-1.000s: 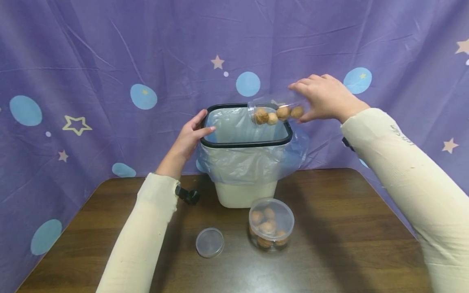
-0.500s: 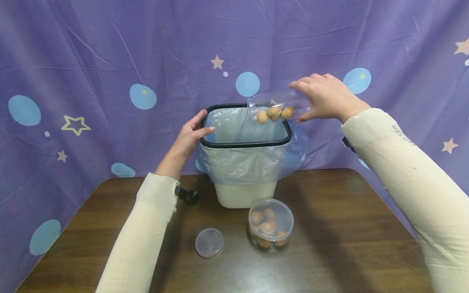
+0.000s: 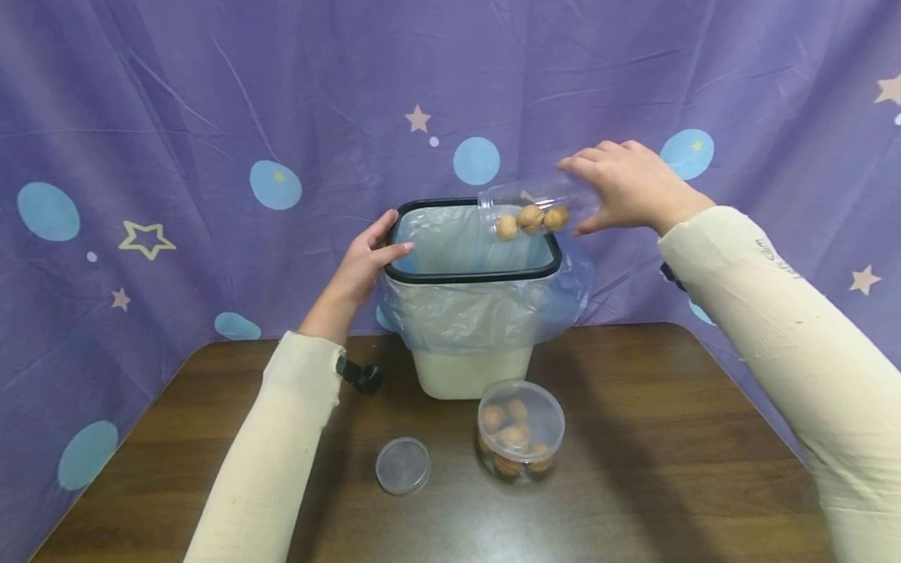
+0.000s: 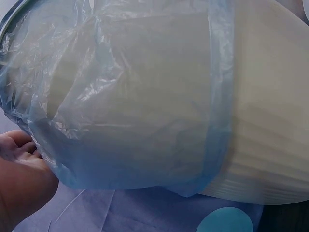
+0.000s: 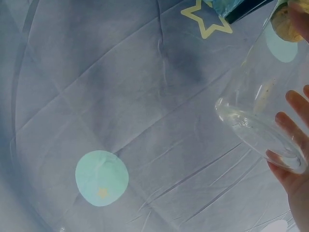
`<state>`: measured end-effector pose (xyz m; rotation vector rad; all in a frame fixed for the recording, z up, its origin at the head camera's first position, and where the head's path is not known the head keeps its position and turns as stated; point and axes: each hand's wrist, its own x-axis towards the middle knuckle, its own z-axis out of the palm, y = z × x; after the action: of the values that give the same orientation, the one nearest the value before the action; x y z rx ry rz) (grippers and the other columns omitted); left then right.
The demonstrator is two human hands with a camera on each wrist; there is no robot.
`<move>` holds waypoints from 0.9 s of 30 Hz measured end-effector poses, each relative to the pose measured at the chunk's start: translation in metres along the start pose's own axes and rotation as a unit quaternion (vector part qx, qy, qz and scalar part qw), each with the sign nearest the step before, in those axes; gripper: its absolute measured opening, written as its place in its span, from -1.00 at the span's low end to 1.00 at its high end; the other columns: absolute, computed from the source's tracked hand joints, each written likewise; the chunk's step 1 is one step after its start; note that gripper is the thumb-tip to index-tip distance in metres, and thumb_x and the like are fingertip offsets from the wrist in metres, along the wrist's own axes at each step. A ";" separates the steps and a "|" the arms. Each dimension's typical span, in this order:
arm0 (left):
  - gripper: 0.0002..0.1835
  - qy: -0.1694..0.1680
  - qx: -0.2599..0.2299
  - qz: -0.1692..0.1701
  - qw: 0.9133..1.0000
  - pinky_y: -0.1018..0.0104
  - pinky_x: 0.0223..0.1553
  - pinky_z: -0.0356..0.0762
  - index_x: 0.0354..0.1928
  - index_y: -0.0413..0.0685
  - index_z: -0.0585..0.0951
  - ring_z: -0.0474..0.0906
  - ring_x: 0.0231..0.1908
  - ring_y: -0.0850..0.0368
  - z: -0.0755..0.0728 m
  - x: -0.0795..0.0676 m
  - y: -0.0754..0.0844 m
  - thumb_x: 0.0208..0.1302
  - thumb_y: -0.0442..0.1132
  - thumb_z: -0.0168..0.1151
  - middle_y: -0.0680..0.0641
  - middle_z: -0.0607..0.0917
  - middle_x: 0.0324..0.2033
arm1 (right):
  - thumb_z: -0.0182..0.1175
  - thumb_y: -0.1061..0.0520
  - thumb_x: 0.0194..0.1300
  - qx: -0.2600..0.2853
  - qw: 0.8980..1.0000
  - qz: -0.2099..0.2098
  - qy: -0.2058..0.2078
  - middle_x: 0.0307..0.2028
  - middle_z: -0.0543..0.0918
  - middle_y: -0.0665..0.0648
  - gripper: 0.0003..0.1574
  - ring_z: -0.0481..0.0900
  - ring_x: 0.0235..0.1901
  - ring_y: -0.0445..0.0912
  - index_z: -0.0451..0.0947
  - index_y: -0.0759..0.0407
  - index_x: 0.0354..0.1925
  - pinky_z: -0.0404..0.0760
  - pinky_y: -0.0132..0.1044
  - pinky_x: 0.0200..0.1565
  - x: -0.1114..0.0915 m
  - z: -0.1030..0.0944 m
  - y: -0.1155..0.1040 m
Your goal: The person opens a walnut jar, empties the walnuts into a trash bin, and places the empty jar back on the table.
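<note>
My right hand [image 3: 629, 186] grips a clear plastic jar [image 3: 501, 193] near its base, tipped on its side with the mouth over the bin. Three walnuts [image 3: 531, 219] lie in a row along the jar's lower wall. The right wrist view shows the jar's base against the fingers. A pale trash can [image 3: 473, 374] with a black rim [image 3: 479, 278] stands on the table, lined with a bluish plastic bag [image 3: 464, 320]. My left hand [image 3: 366, 256] holds its left rim, thumb over the top and fingers along the outside. The bin's bottom is hidden.
A round clear tub [image 3: 522, 430] with a lid and several walnuts inside stands in front of the bin. To its left, a small clear lid [image 3: 403, 466] lies flat on the wooden table [image 3: 633, 438]. Behind hangs a purple curtain [image 3: 338, 94].
Four walnuts showed in the jar a second ago; the one nearest the mouth has left it. The others have shifted toward the mouth. My left hand stays at the rim.
</note>
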<state>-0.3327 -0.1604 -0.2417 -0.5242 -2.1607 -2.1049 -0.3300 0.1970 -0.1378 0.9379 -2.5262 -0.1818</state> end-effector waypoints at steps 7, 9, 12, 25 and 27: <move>-0.21 -0.003 -0.002 -0.005 1.000 0.37 0.40 -0.09 0.46 -0.15 -0.02 -0.14 0.44 0.18 -0.001 0.000 0.000 0.25 -0.38 0.12 -0.03 -0.02 0.47 | 0.51 -0.12 -0.23 0.004 1.000 -0.003 0.000 0.13 0.50 0.31 0.10 0.40 0.06 0.24 0.34 0.26 0.24 0.37 0.21 0.02 0.001 0.000 -0.002; -0.21 -0.001 -0.003 -0.005 1.000 0.37 0.40 -0.08 0.46 -0.15 -0.02 -0.14 0.44 0.17 -0.001 0.001 0.000 0.25 -0.38 0.11 -0.03 -0.02 0.47 | 0.51 -0.11 -0.23 0.003 1.000 -0.007 -0.001 0.13 0.49 0.31 0.09 0.40 0.06 0.24 0.34 0.27 0.24 0.36 0.21 0.02 0.001 0.000 -0.002; -0.21 0.000 -0.004 -0.004 1.000 0.37 0.40 -0.08 0.45 -0.15 -0.01 -0.13 0.44 0.17 -0.001 0.001 0.000 0.25 -0.38 0.12 -0.04 -0.01 0.47 | 0.51 -0.11 -0.23 0.003 1.000 -0.011 -0.003 0.14 0.49 0.31 0.09 0.40 0.07 0.23 0.34 0.27 0.24 0.35 0.20 0.03 0.001 0.001 -0.002; -0.20 -0.004 -0.006 0.001 1.000 0.35 0.40 -0.07 0.45 -0.19 -0.03 -0.13 0.44 0.14 0.000 0.002 -0.001 0.23 -0.41 0.11 -0.06 -0.03 0.47 | 0.53 -0.10 -0.28 -0.008 1.000 -0.024 0.009 0.15 0.49 0.28 0.10 0.39 0.06 0.22 0.36 0.26 0.22 0.33 0.18 0.04 0.001 -0.001 -0.004; -0.20 -0.005 -0.006 0.002 1.000 0.35 0.40 -0.07 0.45 -0.19 -0.03 -0.13 0.44 0.14 0.000 0.002 -0.001 0.24 -0.41 0.11 -0.07 -0.03 0.47 | 0.53 -0.10 -0.28 -0.008 1.000 -0.024 0.015 0.15 0.49 0.28 0.10 0.39 0.06 0.22 0.36 0.26 0.22 0.33 0.19 0.05 0.000 -0.001 -0.004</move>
<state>-0.3349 -0.1599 -0.2419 -0.5406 -2.1530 -2.1189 -0.3273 0.1937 -0.1374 0.9868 -2.4723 -0.2015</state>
